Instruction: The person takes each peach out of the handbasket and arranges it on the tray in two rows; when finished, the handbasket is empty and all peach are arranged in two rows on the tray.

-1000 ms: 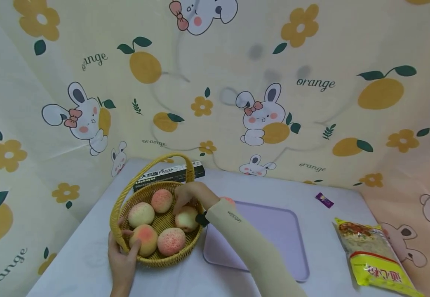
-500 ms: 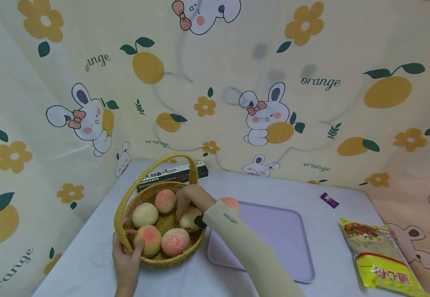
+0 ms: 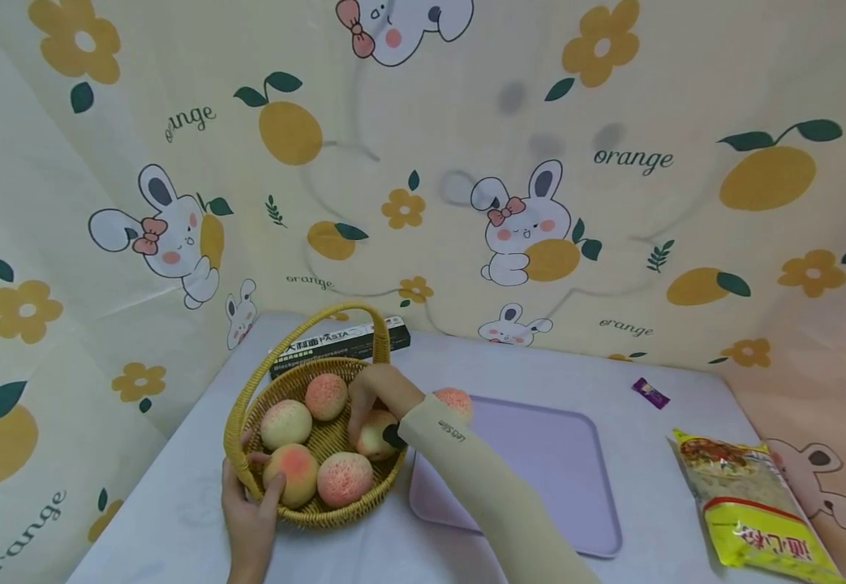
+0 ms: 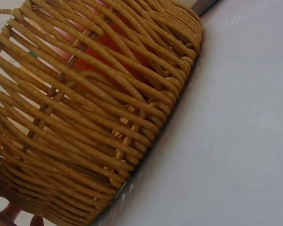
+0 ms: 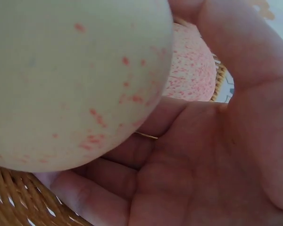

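Toy peaches lie in a yellow wicker basket with a tall hoop handle. My left hand grips the basket's left rim near the foot of the handle, thumb on the inside against an orange-pink peach. In the left wrist view, the woven wall of the basket fills much of the picture, with fingertips at the lower corner. Over the basket's right side my right hand reaches down, its fingers curled round a pale, red-speckled peach. Part of that peach is hidden by the hand.
A lilac tray lies right of the basket, with a pink peach at its back left corner. Behind the basket is a black pasta box. Further right are a purple wrapped packet and a yellow bag of pasta.
The whole head view has shifted slightly, moving the scene a little to the right. Both hands stay at the basket in nearly the same pose.
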`<action>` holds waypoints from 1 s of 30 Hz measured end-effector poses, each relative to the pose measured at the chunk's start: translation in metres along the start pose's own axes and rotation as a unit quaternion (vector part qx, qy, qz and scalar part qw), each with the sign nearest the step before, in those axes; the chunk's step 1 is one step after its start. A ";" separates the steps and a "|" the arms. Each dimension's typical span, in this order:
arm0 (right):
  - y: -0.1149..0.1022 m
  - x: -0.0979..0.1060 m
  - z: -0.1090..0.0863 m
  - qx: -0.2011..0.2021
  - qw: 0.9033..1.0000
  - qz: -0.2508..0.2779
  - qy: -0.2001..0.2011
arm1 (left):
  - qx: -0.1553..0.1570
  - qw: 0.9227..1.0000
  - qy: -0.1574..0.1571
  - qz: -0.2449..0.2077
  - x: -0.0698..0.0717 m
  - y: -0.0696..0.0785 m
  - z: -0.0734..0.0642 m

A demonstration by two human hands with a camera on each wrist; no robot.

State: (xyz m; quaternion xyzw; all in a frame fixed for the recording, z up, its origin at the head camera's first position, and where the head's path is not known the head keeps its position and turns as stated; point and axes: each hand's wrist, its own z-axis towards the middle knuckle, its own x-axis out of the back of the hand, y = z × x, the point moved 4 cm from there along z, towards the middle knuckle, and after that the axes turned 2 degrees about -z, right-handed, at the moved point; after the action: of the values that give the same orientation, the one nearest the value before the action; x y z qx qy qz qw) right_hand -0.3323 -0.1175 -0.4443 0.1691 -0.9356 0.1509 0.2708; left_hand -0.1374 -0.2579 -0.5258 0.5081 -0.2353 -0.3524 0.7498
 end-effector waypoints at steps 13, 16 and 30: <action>0.001 -0.006 -0.004 0.018 1.000 0.001 0.012 | 0.001 1.000 -0.002 0.009 -0.001 0.003 -0.002; 0.002 -0.007 -0.005 0.037 0.999 -0.003 0.009 | 0.002 1.000 -0.001 0.007 -0.001 0.003 -0.002; 0.004 -0.012 -0.008 0.101 0.994 -0.014 0.033 | 0.012 1.000 0.002 0.003 0.000 0.004 -0.002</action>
State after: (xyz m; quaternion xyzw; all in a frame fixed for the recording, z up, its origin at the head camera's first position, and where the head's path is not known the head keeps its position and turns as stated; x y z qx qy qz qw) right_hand -0.3207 -0.1078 -0.4453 0.2040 -0.9036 0.2465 0.2847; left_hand -0.1347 -0.2555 -0.5229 0.5171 -0.2399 -0.3465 0.7450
